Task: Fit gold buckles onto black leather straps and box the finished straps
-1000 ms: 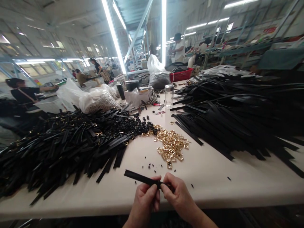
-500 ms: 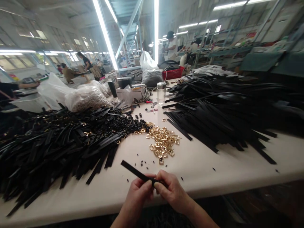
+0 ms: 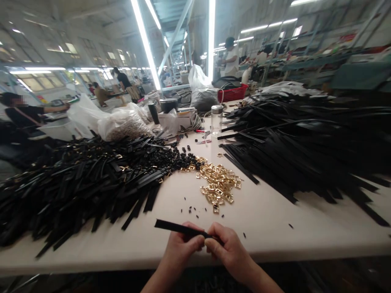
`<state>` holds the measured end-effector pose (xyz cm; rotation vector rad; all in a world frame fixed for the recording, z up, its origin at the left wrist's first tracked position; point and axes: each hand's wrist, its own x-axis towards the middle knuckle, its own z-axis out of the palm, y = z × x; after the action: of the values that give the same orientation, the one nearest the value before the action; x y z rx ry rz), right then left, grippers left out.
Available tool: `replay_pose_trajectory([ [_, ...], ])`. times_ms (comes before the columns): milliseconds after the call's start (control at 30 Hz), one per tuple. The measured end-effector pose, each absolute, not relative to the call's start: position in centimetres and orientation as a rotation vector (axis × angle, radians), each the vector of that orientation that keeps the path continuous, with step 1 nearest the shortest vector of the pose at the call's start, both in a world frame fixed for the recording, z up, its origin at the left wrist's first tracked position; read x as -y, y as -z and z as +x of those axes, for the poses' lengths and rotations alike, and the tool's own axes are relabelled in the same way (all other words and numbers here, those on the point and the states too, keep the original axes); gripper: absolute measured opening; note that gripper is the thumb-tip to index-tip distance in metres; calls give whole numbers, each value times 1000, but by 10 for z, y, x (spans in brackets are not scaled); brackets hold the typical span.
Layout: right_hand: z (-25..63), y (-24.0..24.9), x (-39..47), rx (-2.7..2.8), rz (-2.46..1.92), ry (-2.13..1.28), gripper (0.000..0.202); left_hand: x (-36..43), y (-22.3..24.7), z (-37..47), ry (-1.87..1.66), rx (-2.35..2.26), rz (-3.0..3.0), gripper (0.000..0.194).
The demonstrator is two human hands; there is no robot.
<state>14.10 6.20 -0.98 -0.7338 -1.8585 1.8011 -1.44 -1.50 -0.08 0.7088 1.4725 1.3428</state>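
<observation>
A flat black strap [image 3: 174, 227] is pinched between my two hands near the table's front edge. My left hand [image 3: 185, 246] closes on its middle, and its free end points out to the left. Close beside it, fingertips nearly touching, my right hand [image 3: 227, 248] grips the strap's other end, which is largely hidden by the fingers. Beyond the hands lies a heap of gold buckles [image 3: 218, 183], with small black rings [image 3: 183, 160] behind it to the left. A few tiny black bits [image 3: 192, 210] are scattered on the table.
Finished-looking black straps with gold fittings [image 3: 91, 175] cover the left of the table [image 3: 180, 189]; long black strips [image 3: 275, 154] cover the right. Behind stand a glass jar [image 3: 216, 122], plastic bags [image 3: 122, 122] and a red basket [image 3: 233, 93]. A person [image 3: 24, 112] sits at far left.
The view has turned slightly left, so the scene sits further right. The strap now lies closer to level in my hands, which both still hold it.
</observation>
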Motion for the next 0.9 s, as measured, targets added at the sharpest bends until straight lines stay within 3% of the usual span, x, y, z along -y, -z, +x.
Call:
replay_pose_trajectory([
  [200,136,6,-67,1696,-794,-1733,38,5,-13,-50,-1497,-1611,791,19],
  [433,133,10,-62,1913,-828,-1486,29,-44,-12,-144,-1755,-2054,1224,15],
  [533,135,15,-62,2051,-739,-1331,23,-62,-13,-172,-1546,-2216,1629,10],
  [700,137,23,-62,2085,-662,-1226,19,-69,-9,-188,-865,-2270,2055,23],
  [900,136,21,-66,2144,-670,-1178,17,-42,-20,-191,-893,-2284,2124,35],
])
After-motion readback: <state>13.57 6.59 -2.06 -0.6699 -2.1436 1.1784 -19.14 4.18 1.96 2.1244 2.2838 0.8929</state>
